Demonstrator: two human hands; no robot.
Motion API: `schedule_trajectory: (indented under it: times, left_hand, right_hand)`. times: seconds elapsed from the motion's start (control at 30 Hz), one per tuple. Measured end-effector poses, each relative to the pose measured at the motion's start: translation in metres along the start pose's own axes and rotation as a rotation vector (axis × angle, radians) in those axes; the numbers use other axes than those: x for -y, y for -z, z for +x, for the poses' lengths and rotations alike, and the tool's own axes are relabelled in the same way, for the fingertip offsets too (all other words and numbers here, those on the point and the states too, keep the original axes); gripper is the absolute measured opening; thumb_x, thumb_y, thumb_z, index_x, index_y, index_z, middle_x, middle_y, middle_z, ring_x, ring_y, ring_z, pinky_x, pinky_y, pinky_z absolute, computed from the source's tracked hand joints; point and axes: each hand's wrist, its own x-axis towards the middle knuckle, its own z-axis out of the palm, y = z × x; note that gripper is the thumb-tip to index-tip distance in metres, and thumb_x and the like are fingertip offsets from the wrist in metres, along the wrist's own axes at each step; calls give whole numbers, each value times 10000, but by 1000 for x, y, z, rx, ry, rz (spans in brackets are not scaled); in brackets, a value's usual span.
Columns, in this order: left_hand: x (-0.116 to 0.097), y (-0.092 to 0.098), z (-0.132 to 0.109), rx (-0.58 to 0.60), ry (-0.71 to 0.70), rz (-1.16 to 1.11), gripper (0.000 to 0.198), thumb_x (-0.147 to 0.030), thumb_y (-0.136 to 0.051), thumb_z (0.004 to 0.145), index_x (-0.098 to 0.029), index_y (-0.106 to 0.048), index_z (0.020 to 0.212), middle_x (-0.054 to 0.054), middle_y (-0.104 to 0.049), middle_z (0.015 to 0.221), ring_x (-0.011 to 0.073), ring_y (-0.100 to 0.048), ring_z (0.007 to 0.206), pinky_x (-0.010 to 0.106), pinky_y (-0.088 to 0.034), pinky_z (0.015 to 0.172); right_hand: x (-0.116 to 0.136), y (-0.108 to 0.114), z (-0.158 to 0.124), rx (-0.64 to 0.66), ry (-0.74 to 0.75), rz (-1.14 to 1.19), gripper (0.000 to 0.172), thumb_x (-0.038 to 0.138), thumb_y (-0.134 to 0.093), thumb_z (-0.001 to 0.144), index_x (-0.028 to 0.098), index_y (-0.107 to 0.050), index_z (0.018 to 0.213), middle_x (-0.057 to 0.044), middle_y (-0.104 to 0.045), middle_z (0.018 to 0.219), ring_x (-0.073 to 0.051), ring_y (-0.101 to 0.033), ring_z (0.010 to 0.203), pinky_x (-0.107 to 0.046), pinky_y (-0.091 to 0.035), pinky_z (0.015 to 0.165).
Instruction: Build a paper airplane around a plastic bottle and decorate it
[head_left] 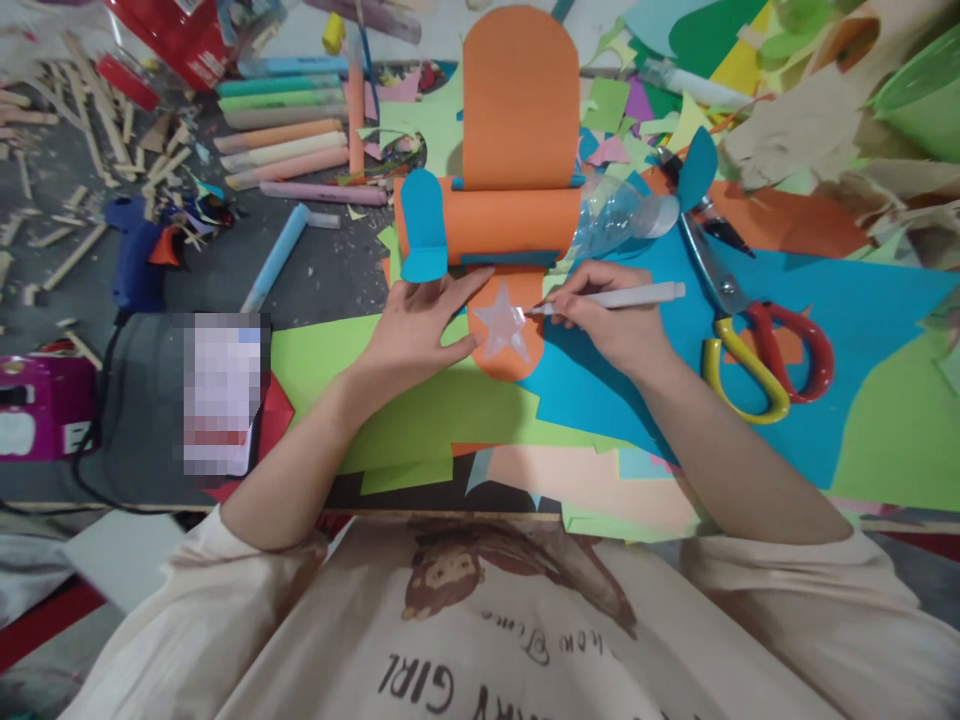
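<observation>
A paper airplane model lies in front of me: a plastic bottle (pixel 611 220) wrapped in orange paper (pixel 510 222), with rounded orange wings and a blue paper tail (pixel 424 225). On the near wing is a pale star (pixel 501 322). My right hand (pixel 611 315) grips a white marker (pixel 637 294), its tip at the star's right side. Spread beside the star, my left hand (pixel 424 325) rests with its thumb and forefinger apart on the near wing's left side. Its other fingers are partly hidden under the tail and body.
Scissors (pixel 727 290) with red and yellow handles lie at right on blue paper (pixel 862 330). Markers (pixel 285 140), wooden sticks (pixel 90 110), a blue glue gun (pixel 139 255) and a phone (pixel 223 395) are at left. Paper scraps cover the far right.
</observation>
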Motion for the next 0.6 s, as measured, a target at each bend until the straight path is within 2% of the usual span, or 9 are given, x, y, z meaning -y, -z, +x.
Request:
schedule_trajectory:
  times: [0.27,0.6]
  left_hand:
    - [0,-1,1,2,-1,14,601,-383,-482,891,-251,-361,1465,76,-538,1345,287,-471,1227,388,-316,1055]
    - [1,-2,1,-23,-13,20,596,-395,-484,895,-244,-368,1460,86,-558,1278,300,-466,1224,409,-306,1076]
  right_hand:
    - [-1,0,-1,35,7,-107,175,104,-625,690,226,-597,567,19,-684,604,-162,-653,612,-274,-470,542]
    - [-2,2,-2,92,-1,-127,124,207,-687,697,227,-626,591,5,-726,658,-166,-665,624,-278,-489,546]
